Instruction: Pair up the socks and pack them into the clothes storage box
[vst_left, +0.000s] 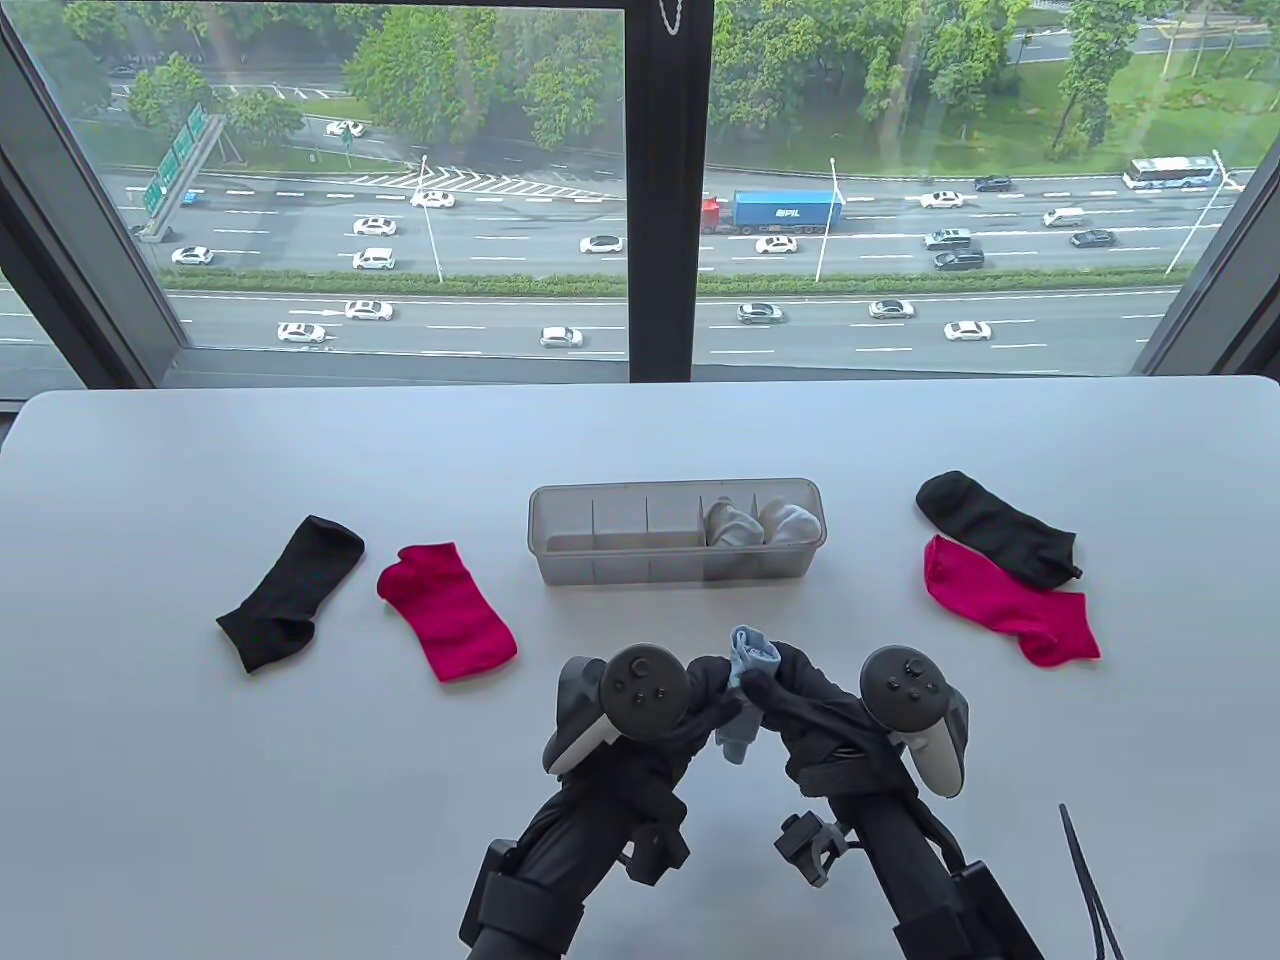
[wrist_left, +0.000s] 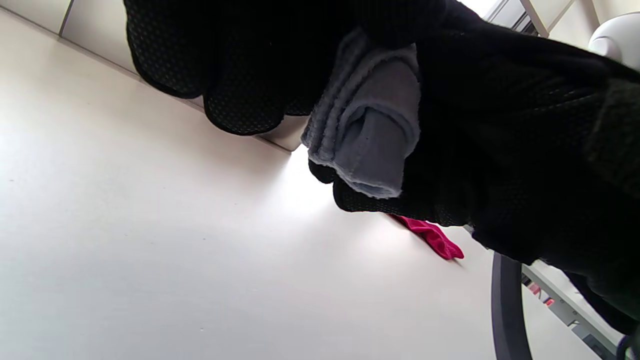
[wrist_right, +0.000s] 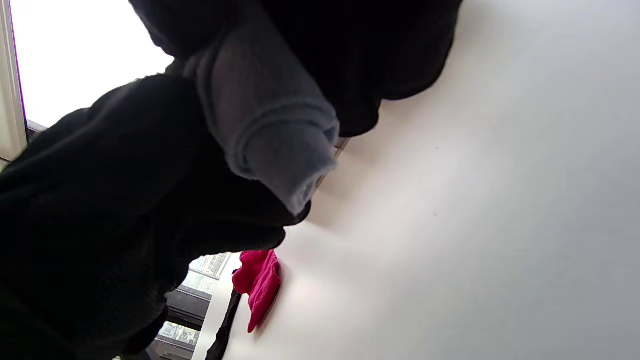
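Observation:
Both hands meet in front of the clear storage box (vst_left: 560, 580) and grip a rolled pale blue sock pair (vst_left: 747, 665) between them, lifted off the table. My left hand (vst_left: 712, 700) holds it from the left, my right hand (vst_left: 775, 685) from the right. The wrist views show the blue roll (wrist_left: 365, 125) (wrist_right: 270, 130) wrapped by gloved fingers. A white sock pair (vst_left: 760, 522) fills the box's two right compartments. On the left lie a black sock (vst_left: 290, 592) and a magenta sock (vst_left: 447, 610). On the right a black sock (vst_left: 995, 525) overlaps a magenta sock (vst_left: 1010, 598).
The white table (vst_left: 200, 780) ends at a window ledge behind the box. The box's three left compartments hold nothing. A thin black cable (vst_left: 1085, 880) lies at the bottom right corner.

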